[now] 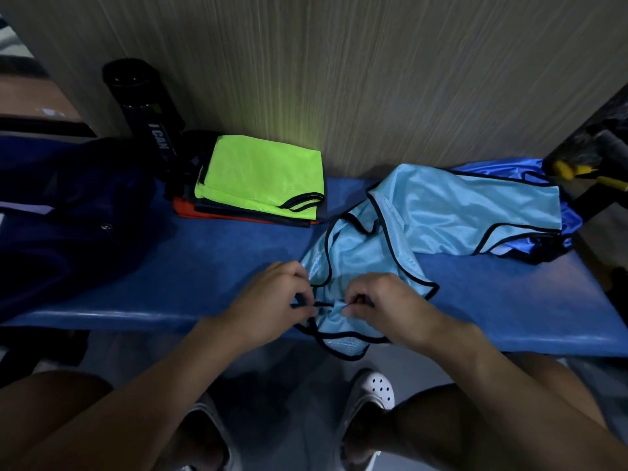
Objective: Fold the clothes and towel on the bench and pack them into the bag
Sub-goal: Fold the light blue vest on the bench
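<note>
From the head camera, two hands are seen over the front edge of the blue tabletop (204, 260). The left hand (272, 294) and the right hand (380, 300) are close together, and each grip is closed: the curled fingers pinch the black-trimmed edge of the light blue bib (441, 212). The near part of this bib lies directly under and between both hands, and one corner hangs a little over the front edge. The rest of it spreads away to the right and back, toward the wall. If the light blue cloth is one piece or two, I cannot tell.

Under its far right end lies one shiny royal blue garment (571, 215).

To the left of the hands, well apart and against the wall, stands one folded stack. On top is one neon green bib (265, 175), below it some dark pieces which I cannot count, and at the bottom one orange piece (190, 210).

One dark blue bag (68, 215) sits at the left end of the tabletop. One black bottle (146, 113) stands behind it, just beside the stack.

On the floor there is one white clog (373, 389) with holes.
</note>
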The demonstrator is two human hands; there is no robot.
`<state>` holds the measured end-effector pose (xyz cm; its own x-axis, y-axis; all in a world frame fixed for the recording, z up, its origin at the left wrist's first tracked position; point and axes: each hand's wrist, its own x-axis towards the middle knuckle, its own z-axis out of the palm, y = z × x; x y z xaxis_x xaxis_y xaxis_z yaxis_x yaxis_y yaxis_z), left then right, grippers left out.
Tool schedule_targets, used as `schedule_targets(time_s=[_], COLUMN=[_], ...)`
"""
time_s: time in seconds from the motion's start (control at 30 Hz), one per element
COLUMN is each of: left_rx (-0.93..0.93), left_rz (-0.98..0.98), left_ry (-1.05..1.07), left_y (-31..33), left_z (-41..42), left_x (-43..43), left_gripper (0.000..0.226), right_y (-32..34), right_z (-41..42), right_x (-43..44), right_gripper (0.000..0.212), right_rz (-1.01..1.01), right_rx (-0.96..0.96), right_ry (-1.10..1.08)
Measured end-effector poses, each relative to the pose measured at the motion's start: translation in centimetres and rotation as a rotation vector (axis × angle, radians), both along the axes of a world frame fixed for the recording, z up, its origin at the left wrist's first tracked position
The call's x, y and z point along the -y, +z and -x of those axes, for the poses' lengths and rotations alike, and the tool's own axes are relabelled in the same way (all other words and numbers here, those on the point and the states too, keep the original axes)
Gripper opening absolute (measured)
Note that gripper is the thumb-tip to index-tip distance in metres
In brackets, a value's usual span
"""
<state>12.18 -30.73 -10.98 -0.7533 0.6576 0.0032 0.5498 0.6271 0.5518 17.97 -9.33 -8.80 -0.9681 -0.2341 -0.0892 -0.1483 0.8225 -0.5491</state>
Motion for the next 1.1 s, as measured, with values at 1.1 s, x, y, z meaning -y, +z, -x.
schedule_targets(time_s=[1.1], left_rx=[-0.035], left_rz=[-0.443], left_ry=[0.312], left_y=[2.0], left_z=[1.3], left_x=[0.4], left_gripper=[0.026], right_y=[-0.9], right_z=[0.2], right_x=[3.1], right_gripper=[0.023], right_rz=[-0.186], right_rx=[-0.341], right_ry=[-0.035])
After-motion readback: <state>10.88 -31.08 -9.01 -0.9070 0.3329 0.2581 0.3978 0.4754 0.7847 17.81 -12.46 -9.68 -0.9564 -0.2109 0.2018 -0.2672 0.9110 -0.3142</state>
